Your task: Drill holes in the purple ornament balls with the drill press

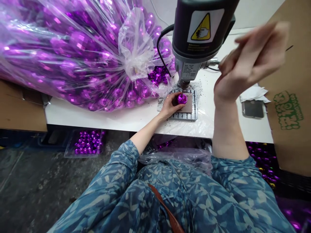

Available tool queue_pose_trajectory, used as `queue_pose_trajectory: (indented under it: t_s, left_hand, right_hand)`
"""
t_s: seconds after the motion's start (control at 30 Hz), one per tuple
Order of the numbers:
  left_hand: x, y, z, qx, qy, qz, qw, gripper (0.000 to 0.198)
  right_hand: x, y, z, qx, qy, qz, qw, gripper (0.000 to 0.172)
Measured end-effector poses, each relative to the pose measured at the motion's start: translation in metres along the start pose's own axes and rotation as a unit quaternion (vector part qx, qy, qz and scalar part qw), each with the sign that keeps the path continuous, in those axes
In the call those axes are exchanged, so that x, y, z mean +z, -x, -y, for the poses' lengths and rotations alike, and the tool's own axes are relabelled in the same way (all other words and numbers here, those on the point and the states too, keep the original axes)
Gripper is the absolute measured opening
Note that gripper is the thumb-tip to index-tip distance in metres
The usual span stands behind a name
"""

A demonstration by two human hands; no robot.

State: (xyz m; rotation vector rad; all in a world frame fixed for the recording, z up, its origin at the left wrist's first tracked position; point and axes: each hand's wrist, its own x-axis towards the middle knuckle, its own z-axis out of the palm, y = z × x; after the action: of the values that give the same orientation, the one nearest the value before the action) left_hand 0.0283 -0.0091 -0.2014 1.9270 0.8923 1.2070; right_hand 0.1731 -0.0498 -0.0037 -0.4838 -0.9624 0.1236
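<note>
My left hand pinches a shiny purple faceted ball between thumb and fingers. The ball rests on a flat brown board over the slotted metal base of a drill press. Right above the ball is the press's chuck; whether a bit touches the ball cannot be made out. My right hand, blurred, is raised beside the press with its fingers curled around the lever at the machine's side. Most of that lever is hidden by the hand.
A big clear bag of purple balls fills the left of the white table. On the right lie a phone and white tissue, beside a cardboard box. Below left, a clear tray holds small purple balls.
</note>
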Motion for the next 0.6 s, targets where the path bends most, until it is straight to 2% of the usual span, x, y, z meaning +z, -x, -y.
queue_pose_trajectory:
  t_s: [0.03,0.13,0.2,0.23,0.27,0.3,0.37,0.4,0.43,0.47,0.5,0.57,0.6]
  left_hand:
    - [0.001,0.0,-0.001,-0.008,0.004,-0.005,1.0,0.067]
    - [-0.001,0.007,-0.014,-0.034,-0.008,-0.044,0.998,0.063]
    - [-0.008,0.022,-0.032,-0.047,-0.028,-0.067,0.996,0.058]
    - [-0.012,0.033,-0.044,-0.047,-0.033,-0.05,0.997,0.056]
    - [-0.018,0.045,-0.056,-0.041,-0.036,-0.004,0.998,0.054]
    - [-0.025,0.057,-0.069,-0.027,-0.036,0.077,0.996,0.053]
    - [-0.038,0.076,-0.09,0.021,-0.054,0.258,0.964,0.054]
    - [-0.044,0.081,-0.097,0.042,-0.063,0.317,0.945,0.056]
    - [-0.051,0.08,-0.099,0.057,-0.071,0.34,0.936,0.056]
    - [-0.056,0.074,-0.098,0.064,-0.08,0.324,0.94,0.053]
    - [-0.062,0.062,-0.093,0.062,-0.092,0.278,0.954,0.048]
    - [-0.072,0.023,-0.071,0.043,-0.141,0.127,0.981,0.032]
    - [-0.076,-0.001,-0.058,0.026,-0.181,0.053,0.982,0.026]
  right_hand:
    - [0.009,-0.012,0.006,0.058,0.018,0.003,0.998,0.052]
    - [0.026,-0.04,0.017,0.141,0.04,0.028,0.989,0.036]
    - [0.029,-0.048,0.017,0.159,0.047,0.042,0.985,0.029]
    - [0.028,-0.049,0.016,0.159,0.048,0.047,0.985,0.027]
    - [0.027,-0.05,0.015,0.152,0.046,0.049,0.986,0.026]
    - [0.025,-0.049,0.013,0.145,0.044,0.05,0.987,0.023]
    - [0.022,-0.047,0.009,0.135,0.039,0.051,0.989,0.02]
    - [0.021,-0.046,0.008,0.13,0.038,0.049,0.99,0.02]
    - [0.02,-0.045,0.007,0.126,0.038,0.046,0.99,0.021]
    - [0.02,-0.045,0.006,0.123,0.038,0.043,0.991,0.022]
    - [0.021,-0.044,0.006,0.121,0.039,0.04,0.991,0.023]
    - [0.022,-0.043,0.006,0.118,0.038,0.031,0.992,0.024]
    - [0.022,-0.043,0.006,0.117,0.036,0.028,0.992,0.024]
